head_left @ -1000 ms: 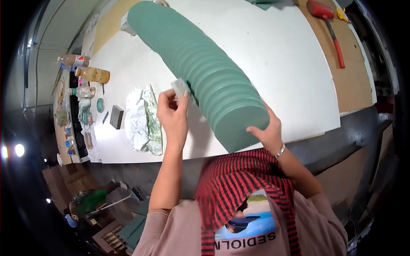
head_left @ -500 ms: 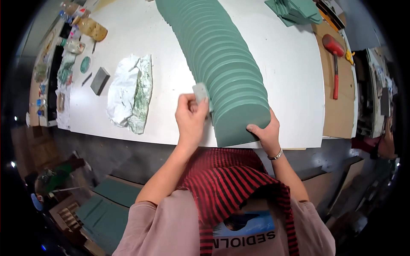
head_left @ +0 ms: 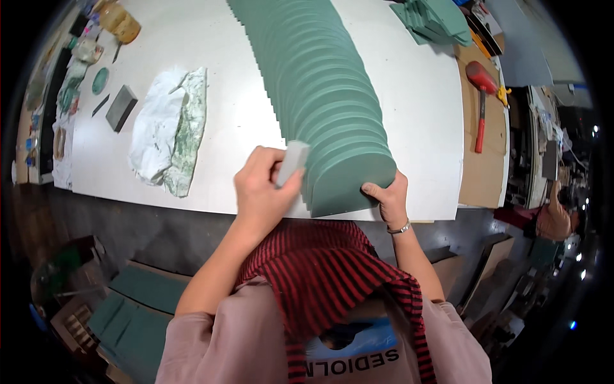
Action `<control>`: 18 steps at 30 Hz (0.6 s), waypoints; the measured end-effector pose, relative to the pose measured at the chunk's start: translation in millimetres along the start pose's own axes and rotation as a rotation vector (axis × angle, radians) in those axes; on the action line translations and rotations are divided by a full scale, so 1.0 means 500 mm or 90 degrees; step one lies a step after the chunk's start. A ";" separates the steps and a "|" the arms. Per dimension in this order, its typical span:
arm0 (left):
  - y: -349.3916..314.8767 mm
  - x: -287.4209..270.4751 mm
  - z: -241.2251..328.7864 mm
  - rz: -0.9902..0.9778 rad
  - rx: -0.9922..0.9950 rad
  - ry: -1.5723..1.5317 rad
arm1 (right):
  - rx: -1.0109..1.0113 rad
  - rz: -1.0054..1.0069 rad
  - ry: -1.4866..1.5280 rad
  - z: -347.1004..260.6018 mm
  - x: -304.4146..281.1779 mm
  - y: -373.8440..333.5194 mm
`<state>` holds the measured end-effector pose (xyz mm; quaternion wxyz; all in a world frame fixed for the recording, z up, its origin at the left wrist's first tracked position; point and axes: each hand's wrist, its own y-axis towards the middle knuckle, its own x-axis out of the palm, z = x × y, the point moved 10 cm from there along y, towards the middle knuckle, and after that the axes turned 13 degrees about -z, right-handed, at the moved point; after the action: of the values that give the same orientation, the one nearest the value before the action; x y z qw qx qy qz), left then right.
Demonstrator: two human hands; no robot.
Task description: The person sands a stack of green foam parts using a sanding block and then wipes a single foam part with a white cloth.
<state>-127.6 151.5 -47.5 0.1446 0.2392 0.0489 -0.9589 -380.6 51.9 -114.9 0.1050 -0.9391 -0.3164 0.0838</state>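
A long row of overlapping green sheets with rounded ends [head_left: 345, 118] runs away from me over the white table. My left hand [head_left: 262, 182] pinches a small light-grey block [head_left: 294, 163] upright between thumb and fingers, close beside the row's left edge; whether the block touches it I cannot tell. At the near end, my right hand [head_left: 389, 194] grips the right edge of the nearest green sheet [head_left: 348, 182]. Its thumb lies on top, while the other fingers are mostly hidden at the side.
On the white table [head_left: 224, 147], a crumpled, green-stained white cloth [head_left: 167, 131] lies to the left, near a dark grey block [head_left: 121, 109] and a green disc [head_left: 100, 80]. A bottle [head_left: 119, 22] is farther back. A red mallet [head_left: 481, 80] rests on cardboard at right; more green pieces [head_left: 432, 22] sit behind.
The whole view has shifted, so the table appears farther left. My left hand has brought the grey block nearer to me along the row's edge and tilted it. My right hand keeps its hold.
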 end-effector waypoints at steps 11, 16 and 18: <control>0.105 0.027 0.200 -0.057 0.271 0.325 | -0.014 0.015 0.033 0.017 -0.007 -0.002; 0.085 -0.032 0.164 -0.036 0.208 0.256 | -0.036 -0.014 0.050 0.005 0.008 0.005; 0.103 0.041 0.244 -0.056 0.304 0.301 | -0.046 -0.017 0.049 0.005 0.007 0.005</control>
<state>-183.8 77.4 49.2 0.0280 0.4796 -0.1344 -0.8667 -376.9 52.8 -118.4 0.0843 -0.9405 -0.3274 0.0346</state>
